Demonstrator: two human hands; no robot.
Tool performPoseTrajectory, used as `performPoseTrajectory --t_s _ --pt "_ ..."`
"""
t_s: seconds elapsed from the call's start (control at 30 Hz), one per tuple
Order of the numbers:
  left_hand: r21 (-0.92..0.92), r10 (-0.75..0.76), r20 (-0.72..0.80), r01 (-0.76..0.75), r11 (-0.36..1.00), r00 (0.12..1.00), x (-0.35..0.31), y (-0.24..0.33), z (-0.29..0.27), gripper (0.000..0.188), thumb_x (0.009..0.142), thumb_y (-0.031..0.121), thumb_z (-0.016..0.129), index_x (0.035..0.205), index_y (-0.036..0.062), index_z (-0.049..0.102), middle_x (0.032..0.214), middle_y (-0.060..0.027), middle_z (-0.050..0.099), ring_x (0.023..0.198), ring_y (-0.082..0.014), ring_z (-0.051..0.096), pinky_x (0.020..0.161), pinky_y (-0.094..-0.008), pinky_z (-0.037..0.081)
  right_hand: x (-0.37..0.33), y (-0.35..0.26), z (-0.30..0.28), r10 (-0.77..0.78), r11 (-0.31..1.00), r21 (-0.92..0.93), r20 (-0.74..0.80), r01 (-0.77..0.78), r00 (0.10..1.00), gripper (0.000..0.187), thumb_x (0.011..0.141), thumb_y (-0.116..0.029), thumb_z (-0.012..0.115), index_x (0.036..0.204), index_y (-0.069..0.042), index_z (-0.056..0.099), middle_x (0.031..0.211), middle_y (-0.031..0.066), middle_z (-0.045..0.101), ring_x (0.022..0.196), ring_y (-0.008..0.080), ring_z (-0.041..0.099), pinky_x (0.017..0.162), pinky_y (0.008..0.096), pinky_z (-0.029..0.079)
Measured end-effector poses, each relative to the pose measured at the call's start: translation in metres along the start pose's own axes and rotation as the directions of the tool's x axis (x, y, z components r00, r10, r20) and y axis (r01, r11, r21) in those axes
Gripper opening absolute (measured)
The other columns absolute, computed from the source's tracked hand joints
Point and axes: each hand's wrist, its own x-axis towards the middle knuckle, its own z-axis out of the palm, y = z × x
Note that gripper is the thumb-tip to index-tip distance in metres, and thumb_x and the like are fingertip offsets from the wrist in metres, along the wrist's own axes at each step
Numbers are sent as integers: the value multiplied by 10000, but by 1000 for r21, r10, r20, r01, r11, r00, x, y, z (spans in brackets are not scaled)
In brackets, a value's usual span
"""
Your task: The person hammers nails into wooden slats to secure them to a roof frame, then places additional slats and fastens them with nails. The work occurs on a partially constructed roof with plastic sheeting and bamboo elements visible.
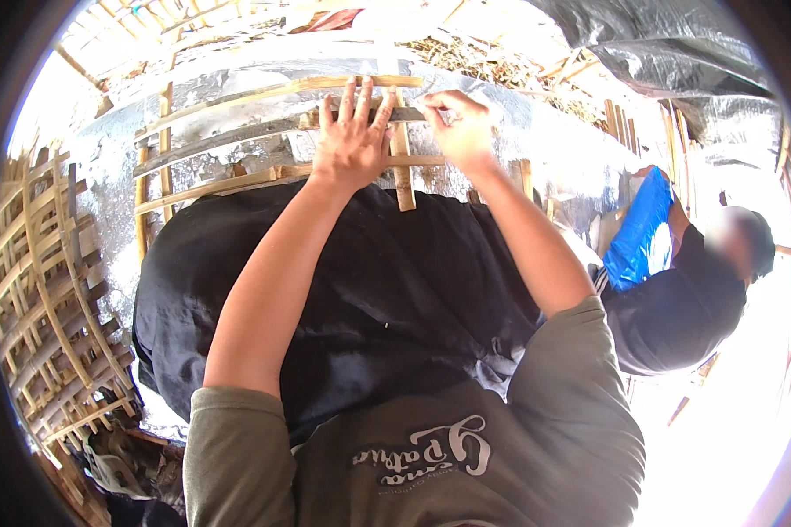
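A lattice of bamboo slats (237,132) lies in front of me, with long strips running across and shorter uprights beneath. My left hand (351,140) rests palm down on it, fingers spread over the upper strips close to a crossing upright (402,171). At the right end of the dark middle strip (264,132), my right hand (463,127) is closed with its fingertips pinched together. Whatever sits in that pinch is too small or too bright to make out. Dark cloth (351,281) covers my legs just below the lattice.
Stacked woven bamboo panels (44,299) stand at the left. Another person (677,299) in dark clothing sits at the right beside a blue plastic bag (642,237). Dark plastic sheeting (659,44) hangs at the upper right. Bamboo scraps (492,75) lie beyond the lattice.
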Motion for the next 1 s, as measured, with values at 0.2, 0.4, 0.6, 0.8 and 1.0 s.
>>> performPoseTrajectory --t_s 0.2,0.4,0.6,0.8,1.0 --pt "-28 7 -14 -8 1000 1000 2 2 -5 562 1034 313 476 1573 190 379 1613 -207 348 1501 -408 299 1147 -671 265 -24 60 -91 262 960 -211 431 -185 864 122 884 -135 730 975 -58 757 896 119 766 814 229 740 783 352 591" --pt "44 29 25 -30 999 999 7 8 -5 576 1031 303 464 1585 195 355 1633 -186 316 1499 -408 298 1153 -662 263 -131 223 -213 606 772 -324 115 -547 787 149 861 -159 750 987 -89 786 971 127 778 936 260 752 855 365 586" --pt "111 54 61 -61 992 997 5 0 -5 589 1014 278 466 1581 152 364 1640 -173 309 1506 -396 287 1169 -620 253 -169 251 -234 736 579 -417 -103 -701 669 169 864 -188 762 1028 -156 787 1006 88 783 962 245 748 870 370 579" --pt "121 52 87 -62 991 995 8 4 -6 588 1021 267 438 1590 146 355 1648 -154 298 1512 -363 285 1194 -573 220 -170 273 -217 752 612 -238 -119 -754 648 210 867 -208 770 1075 -185 776 994 50 789 908 213 750 832 345 580" --pt "96 70 62 -76 992 996 8 1 -4 573 1023 280 430 1581 159 381 1644 -157 310 1501 -379 304 1187 -575 233 -168 261 -223 680 631 -368 -159 -683 715 272 862 -270 783 1115 -172 758 1074 88 771 980 233 737 876 369 576"
